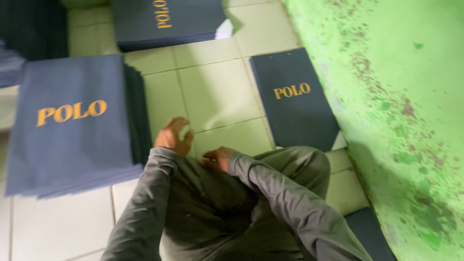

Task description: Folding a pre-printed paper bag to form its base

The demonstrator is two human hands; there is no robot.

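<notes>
Two hands sit low by the person's knee [295,164], which serves as the landmark. Just left of the knee, the right hand [217,159] rests curled at the trouser cloth, holding nothing I can see. Further left of the knee, the left hand [174,135] is loosely closed, perhaps on something small and pale; I cannot tell. Beyond it, well left of the knee, lies the big stack of navy sheets [72,125]; one single navy sheet [292,99] lies above the knee, along the green wall [386,96]. A sheet is best squared to the stack edges, judging by the fanned lower edge
</notes>
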